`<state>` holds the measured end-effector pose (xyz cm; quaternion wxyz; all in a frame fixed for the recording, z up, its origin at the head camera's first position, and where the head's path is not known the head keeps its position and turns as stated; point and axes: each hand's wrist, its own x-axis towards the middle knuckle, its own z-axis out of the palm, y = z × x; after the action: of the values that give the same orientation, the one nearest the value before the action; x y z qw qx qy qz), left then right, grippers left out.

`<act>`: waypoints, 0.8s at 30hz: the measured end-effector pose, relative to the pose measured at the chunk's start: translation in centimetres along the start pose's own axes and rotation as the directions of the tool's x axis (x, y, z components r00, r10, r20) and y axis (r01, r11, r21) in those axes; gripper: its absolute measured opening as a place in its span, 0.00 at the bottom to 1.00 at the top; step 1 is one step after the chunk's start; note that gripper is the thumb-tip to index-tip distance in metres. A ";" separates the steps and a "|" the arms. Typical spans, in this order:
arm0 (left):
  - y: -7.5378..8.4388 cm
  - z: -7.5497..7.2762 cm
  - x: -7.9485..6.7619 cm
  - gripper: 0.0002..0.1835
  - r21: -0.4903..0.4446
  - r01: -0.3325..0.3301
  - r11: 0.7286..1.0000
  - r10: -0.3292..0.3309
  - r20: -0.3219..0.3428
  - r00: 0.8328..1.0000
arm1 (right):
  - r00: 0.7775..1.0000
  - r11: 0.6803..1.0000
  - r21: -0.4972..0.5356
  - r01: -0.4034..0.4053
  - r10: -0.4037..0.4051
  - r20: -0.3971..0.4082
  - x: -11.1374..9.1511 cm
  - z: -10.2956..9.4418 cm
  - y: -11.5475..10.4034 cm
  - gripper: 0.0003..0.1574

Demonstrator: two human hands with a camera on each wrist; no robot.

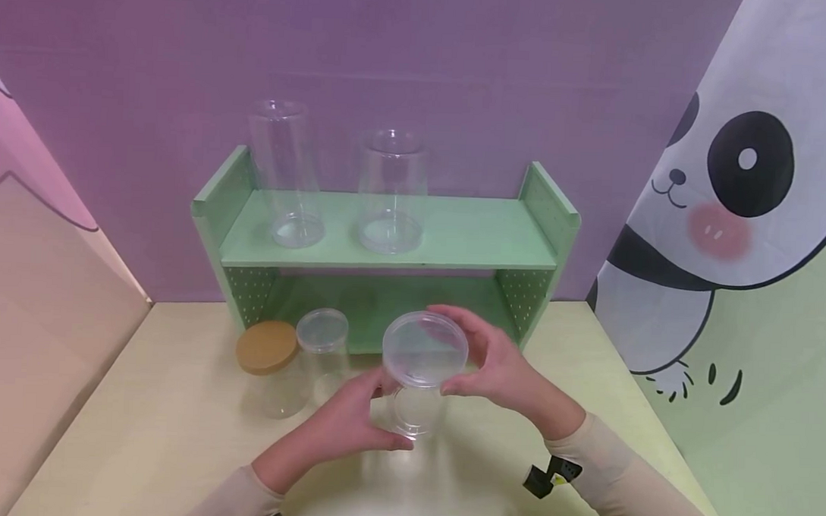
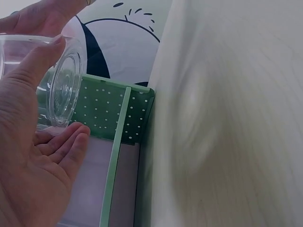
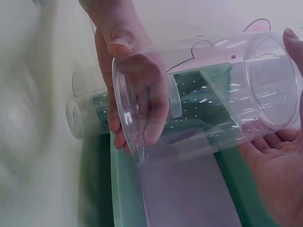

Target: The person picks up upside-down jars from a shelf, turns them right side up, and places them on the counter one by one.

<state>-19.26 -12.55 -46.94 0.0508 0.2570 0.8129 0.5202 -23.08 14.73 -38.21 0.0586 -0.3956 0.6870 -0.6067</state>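
A clear, see-through jar (image 1: pixel 414 410) with a clear round lid (image 1: pixel 425 349) is held upright in front of the shelf, above the table. My left hand (image 1: pixel 353 419) grips its lower part, thumb on the near side and fingers round the far side. Up at the lid end, my right hand (image 1: pixel 501 367) holds the rim between thumb and fingers. The right wrist view shows the jar's wall (image 3: pixel 208 118) stretching between both hands. In the left wrist view the jar's base (image 2: pixel 66 85) lies between the left thumb and fingers. Nothing is visible inside it.
Behind stands a green two-tier shelf (image 1: pixel 455 233), bearing a tall clear jar (image 1: pixel 286 162) and a wider one (image 1: pixel 392 181) on top. Left of my hands, a cork-lidded jar (image 1: pixel 281 394) and a smaller clear-lidded jar (image 1: pixel 324 353) stand on the pale table (image 1: pixel 169 401).
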 end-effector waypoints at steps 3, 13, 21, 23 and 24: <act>-0.1 0.0 0.0 0.52 0.002 -0.002 1.000 0.002 0.002 1.000 | 1.000 1.000 -0.004 0.001 -0.001 0.001 0.0 0.1 -0.2 0.61; -0.4 0.0 0.2 0.55 -0.018 0.001 1.000 -0.001 0.033 0.999 | 1.000 0.999 0.023 0.025 -0.025 0.006 -0.1 0.2 0.0 0.60; 1.3 -1.5 -1.0 0.58 0.013 0.051 0.999 -0.052 0.038 0.998 | 1.000 1.000 0.011 0.024 -0.024 -0.014 -0.2 0.1 0.2 0.60; 2.0 -2.4 -1.6 0.52 0.064 0.049 0.997 -0.049 0.001 0.999 | 1.000 1.000 0.015 0.025 -0.024 -0.019 -0.3 0.1 0.3 0.60; 2.3 -3.0 -1.8 0.48 0.091 0.037 0.995 -0.036 -0.020 0.999 | 0.999 1.000 0.017 0.025 -0.025 -0.021 -0.3 0.1 0.3 0.60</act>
<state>-17.87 -15.08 -43.88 0.0410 0.2393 0.8408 0.4838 -22.97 14.81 -38.60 0.0471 -0.3972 0.6773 -0.6175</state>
